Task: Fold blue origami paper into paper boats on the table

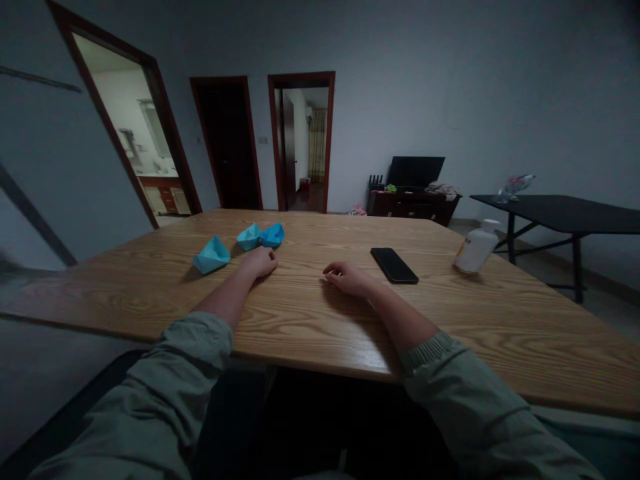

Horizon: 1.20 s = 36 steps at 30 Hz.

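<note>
Left hand: left hand [261,262] over the tabletop, left of middle, back of hand up, fingers curled under; can't tell if they pinch anything.
Right hand: right hand [349,278] low at mid-table, fingers loosely bent and slightly apart, pointing toward the left edge.
Sleeves: green sleeves [440,373], pushed up the forearms, both crossing the near edge.
Paired boats: light blue paper boat [249,237] and darker blue paper boat [273,235], side by side just past left hand, toward far edge; contact with hand unclear.
Single boat: pale blue folded paper [212,256], left of left hand, toward left edge.
Phone: black phone [394,265], flat, just beyond right hand on the right-edge side.
Bottle: white bottle [477,248], upright, near right edge.
Surface: wood-grain table [310,333].
Beyond far edge: black screen [416,171] on dark cabinet [410,203].
Beyond right edge: black side table [565,210].
</note>
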Tool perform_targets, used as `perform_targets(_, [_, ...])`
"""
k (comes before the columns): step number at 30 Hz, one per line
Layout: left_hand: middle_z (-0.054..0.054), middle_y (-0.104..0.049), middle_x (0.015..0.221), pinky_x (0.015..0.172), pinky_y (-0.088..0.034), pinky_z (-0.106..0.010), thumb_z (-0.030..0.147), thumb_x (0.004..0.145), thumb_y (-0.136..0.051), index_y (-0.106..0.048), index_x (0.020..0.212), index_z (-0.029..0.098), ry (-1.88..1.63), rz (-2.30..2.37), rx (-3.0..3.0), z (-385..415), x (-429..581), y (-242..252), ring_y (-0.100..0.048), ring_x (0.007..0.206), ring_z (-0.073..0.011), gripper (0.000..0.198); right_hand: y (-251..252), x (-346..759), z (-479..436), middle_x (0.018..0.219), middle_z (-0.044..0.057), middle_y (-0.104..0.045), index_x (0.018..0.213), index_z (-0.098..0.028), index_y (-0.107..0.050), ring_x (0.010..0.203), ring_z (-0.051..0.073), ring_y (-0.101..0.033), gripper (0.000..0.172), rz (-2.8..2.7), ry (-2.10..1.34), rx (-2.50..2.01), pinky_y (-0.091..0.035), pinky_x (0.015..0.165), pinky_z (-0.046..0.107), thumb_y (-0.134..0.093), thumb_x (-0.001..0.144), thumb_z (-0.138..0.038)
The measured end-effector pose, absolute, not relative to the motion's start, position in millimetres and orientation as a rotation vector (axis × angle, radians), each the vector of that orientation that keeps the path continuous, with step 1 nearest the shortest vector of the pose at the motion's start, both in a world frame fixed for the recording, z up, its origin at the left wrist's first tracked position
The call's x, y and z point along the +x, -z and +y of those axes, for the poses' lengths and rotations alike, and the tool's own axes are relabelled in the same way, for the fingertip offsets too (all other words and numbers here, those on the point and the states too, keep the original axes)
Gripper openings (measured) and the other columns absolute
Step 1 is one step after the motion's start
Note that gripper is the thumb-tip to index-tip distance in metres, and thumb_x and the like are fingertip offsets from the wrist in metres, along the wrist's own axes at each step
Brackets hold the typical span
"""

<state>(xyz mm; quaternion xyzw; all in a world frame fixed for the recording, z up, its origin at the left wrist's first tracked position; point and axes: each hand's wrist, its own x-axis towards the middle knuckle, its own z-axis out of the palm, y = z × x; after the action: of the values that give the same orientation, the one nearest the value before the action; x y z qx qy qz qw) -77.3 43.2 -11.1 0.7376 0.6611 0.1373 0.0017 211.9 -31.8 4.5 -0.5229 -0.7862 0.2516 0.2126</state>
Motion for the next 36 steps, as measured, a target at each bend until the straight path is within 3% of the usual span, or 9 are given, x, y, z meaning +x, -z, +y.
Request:
perform_targets(6, [-0.012, -0.058, 0.124, 0.093, -0.044, -0.041, 0.040, 0.078, -0.051, -0.067, 0.106, 0.022, -0.540, 2.146, 2.374, 52, -83, 17, -0.058, 0.108, -0.0301, 0.036, 4, 214, -24, 0.086, 0.005, -0.067, 0.102, -0.018, -0.067, 0.069, 0.013, -0.057, 0.026, -2.193, -0.676, -1.418, -0.038, 0.059, 0.023, -0.054, 0.084, -0.032])
perform_targets(10, [-0.004, -0.047, 0.141, 0.104, -0.037, -0.028, 0.035, 0.080, -0.051, -0.065, 0.115, 0.022, -0.610, 1.584, 2.580, 52, -64, 18, -0.051, 0.121, -0.0216, 0.040, 1, 212, -27, 0.085, 0.006, -0.067, 0.102, -0.017, -0.066, 0.068, 0.013, -0.057, 0.026, -2.189, -0.700, -1.417, -0.038, 0.059, 0.023, -0.055, 0.084, -0.032])
perform_targets(14, [-0.005, -0.062, 0.125, 0.095, -0.044, -0.024, 0.034, 0.083, -0.048, -0.065, 0.116, 0.020, -0.678, 1.477, 2.511, 53, -58, 19, -0.059, 0.109, -0.0182, 0.040, -4, 211, -31, 0.083, 0.005, -0.067, 0.102, -0.016, -0.066, 0.068, 0.013, -0.056, 0.026, -2.199, -0.686, -1.446, -0.037, 0.059, 0.023, -0.055, 0.084, -0.031])
perform_targets(19, [-0.009, -0.069, 0.108, 0.089, -0.046, -0.034, 0.035, 0.082, -0.051, -0.070, 0.102, 0.022, -0.657, 1.994, 2.273, 68, -80, 20, -0.063, 0.098, -0.0232, 0.031, -4, 211, -31, 0.085, 0.005, -0.067, 0.103, -0.018, -0.066, 0.069, 0.013, -0.056, 0.027, -2.202, -0.685, -1.452, -0.037, 0.059, 0.023, -0.055, 0.083, -0.032])
perform_targets(24, [-0.013, -0.064, 0.120, 0.096, -0.042, -0.039, 0.033, 0.077, -0.057, -0.065, 0.113, 0.019, -0.600, 2.087, 2.184, 90, -67, 19, -0.059, 0.111, -0.0276, 0.040, -1, 211, -29, 0.083, 0.004, -0.067, 0.101, -0.018, -0.067, 0.069, 0.013, -0.056, 0.027, -2.192, -0.660, -1.456, -0.038, 0.060, 0.023, -0.056, 0.083, -0.033])
perform_targets(27, [-0.008, -0.055, 0.134, 0.104, -0.037, -0.030, 0.027, 0.078, -0.053, -0.057, 0.127, 0.021, -0.625, 1.694, 2.465, 93, -38, 22, -0.051, 0.122, -0.0213, 0.049, 1, 213, -28, 0.082, 0.004, -0.066, 0.100, -0.017, -0.067, 0.068, 0.013, -0.055, 0.027, -2.196, -0.654, -1.445, -0.038, 0.059, 0.023, -0.055, 0.083, -0.035])
perform_targets(29, [-0.006, -0.041, 0.146, 0.109, -0.030, -0.027, 0.025, 0.076, -0.054, -0.053, 0.131, 0.020, -0.602, 1.494, 2.606, 90, -24, 23, -0.040, 0.132, -0.0201, 0.055, 2, 214, -28, 0.081, 0.003, -0.066, 0.101, -0.017, -0.066, 0.067, 0.012, -0.055, 0.028, -2.205, -0.654, -1.433, -0.037, 0.059, 0.023, -0.055, 0.083, -0.035])
perform_targets(31, [-0.006, -0.037, 0.148, 0.110, -0.029, -0.028, 0.026, 0.078, -0.051, -0.055, 0.130, 0.019, -0.553, 1.426, 2.635, 84, -21, 24, -0.038, 0.134, -0.0207, 0.052, 2, 214, -28, 0.080, 0.003, -0.066, 0.101, -0.017, -0.066, 0.067, 0.012, -0.055, 0.028, -2.211, -0.651, -1.421, -0.037, 0.059, 0.023, -0.054, 0.083, -0.034])
perform_targets(36, [-0.004, -0.062, 0.126, 0.097, -0.042, -0.029, 0.030, 0.082, -0.047, -0.063, 0.118, 0.022, -0.434, 1.463, 2.520, 69, -36, 23, -0.057, 0.114, -0.0213, 0.041, 0, 213, -29, 0.081, 0.003, -0.066, 0.102, -0.017, -0.066, 0.066, 0.012, -0.055, 0.028, -2.215, -0.666, -1.428, -0.036, 0.057, 0.023, -0.054, 0.084, -0.034])
